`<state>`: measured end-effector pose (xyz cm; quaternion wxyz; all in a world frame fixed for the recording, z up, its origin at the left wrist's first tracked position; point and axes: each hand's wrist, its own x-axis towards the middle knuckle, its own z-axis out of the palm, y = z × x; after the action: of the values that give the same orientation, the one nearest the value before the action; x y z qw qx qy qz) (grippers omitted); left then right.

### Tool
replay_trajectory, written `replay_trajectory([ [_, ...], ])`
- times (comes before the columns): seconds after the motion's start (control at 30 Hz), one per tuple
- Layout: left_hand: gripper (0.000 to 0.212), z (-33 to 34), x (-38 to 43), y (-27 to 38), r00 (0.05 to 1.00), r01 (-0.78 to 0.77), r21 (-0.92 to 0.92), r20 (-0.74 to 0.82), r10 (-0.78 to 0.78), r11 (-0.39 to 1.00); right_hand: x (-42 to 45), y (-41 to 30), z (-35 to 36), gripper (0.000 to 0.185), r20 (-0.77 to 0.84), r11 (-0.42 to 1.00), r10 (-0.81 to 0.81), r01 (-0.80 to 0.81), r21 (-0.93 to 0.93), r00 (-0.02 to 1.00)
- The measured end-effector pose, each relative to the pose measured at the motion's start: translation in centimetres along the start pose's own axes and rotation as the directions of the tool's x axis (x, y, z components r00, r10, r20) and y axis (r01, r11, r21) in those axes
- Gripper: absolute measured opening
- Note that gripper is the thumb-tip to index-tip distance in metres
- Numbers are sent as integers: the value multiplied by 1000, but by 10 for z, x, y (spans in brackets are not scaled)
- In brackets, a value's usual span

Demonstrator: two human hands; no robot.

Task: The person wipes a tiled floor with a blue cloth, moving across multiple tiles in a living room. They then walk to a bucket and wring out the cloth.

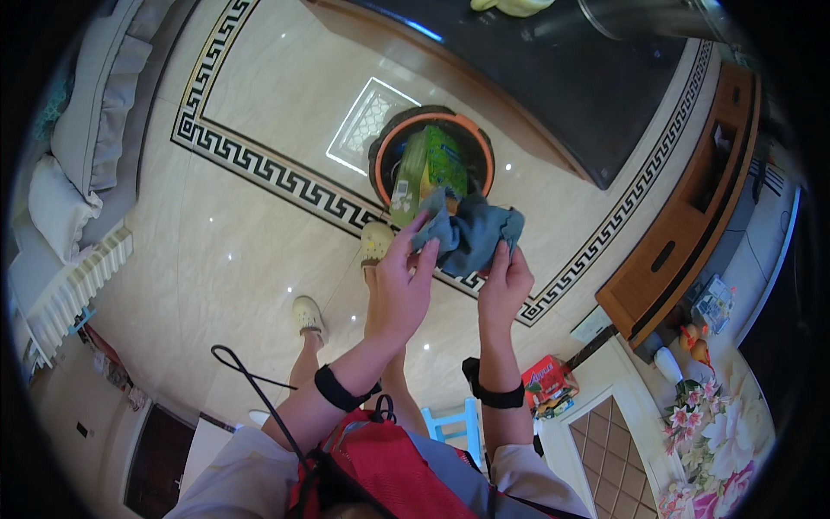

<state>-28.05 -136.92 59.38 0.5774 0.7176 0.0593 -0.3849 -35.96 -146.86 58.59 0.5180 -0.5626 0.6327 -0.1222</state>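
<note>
A crumpled blue-grey cloth (476, 237) hangs between my two hands, in front of my body. My left hand (408, 272) grips its left part between thumb and fingers. The right part is pinched by my right hand (506, 272). Just beyond the cloth stands a round dark bin with an orange rim (384, 150) on the floor. Inside it lies a green printed carton or package (425, 165), its near end partly behind the cloth. What else the bin holds is too dark to tell.
A dark-topped table (551, 84) stands beyond the bin, with a yellowish item (519, 6) on it. To the right is a wooden cabinet (674, 240). A blue stool (457, 425) and a red box (548, 379) are near my body. A sofa (91, 110) stands left.
</note>
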Motion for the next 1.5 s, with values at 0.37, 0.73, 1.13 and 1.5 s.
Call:
replay_trajectory([
  [0.37, 20, -19, -14, -4, 991, -72, -151, -121, 54, 986, -5, 12, -25, 34, -70, 982, -129, 138, 128, 989],
  [0.73, 19, -26, -24, -18, 986, -46, -36, -162, 40, 998, 3, 26, -21, 33, -96, 974, -219, 212, -83, 971],
  [1.13, 20, -16, -27, -28, 909, -399, 415, 299, 292, 818, -26, 30, -14, 14, 218, 978, -107, 64, 196, 970],
  [1.5, 39, -102, -99, -45, 984, -164, 104, 88, 155, 981, -99, -17, 3, 23, 437, 968, -199, 107, 226, 877],
])
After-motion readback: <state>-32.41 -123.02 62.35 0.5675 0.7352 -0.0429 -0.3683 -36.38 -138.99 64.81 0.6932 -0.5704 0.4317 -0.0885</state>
